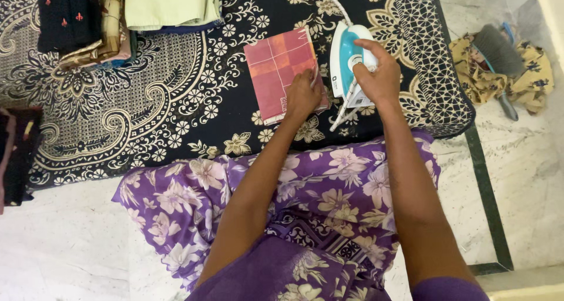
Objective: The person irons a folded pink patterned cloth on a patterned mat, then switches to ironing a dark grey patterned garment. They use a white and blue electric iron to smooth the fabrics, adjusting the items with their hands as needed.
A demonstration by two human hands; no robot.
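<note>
Dark floral blanket [176, 125] covers the floor; left hand [303, 95] presses flat on a folded red cloth [279, 72]; right hand [376, 78], fingers wrapped, grips the iron [343, 60] just right of it.

You have one iron [346, 63] at one o'clock, one folded pink cloth [279, 72] at twelve, one brush [498, 51] at two, and two clothes stacks [126, 13] at eleven.

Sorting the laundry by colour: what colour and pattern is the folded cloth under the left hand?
The folded cloth is pink-red with pale check lines, seen in the head view.
</note>
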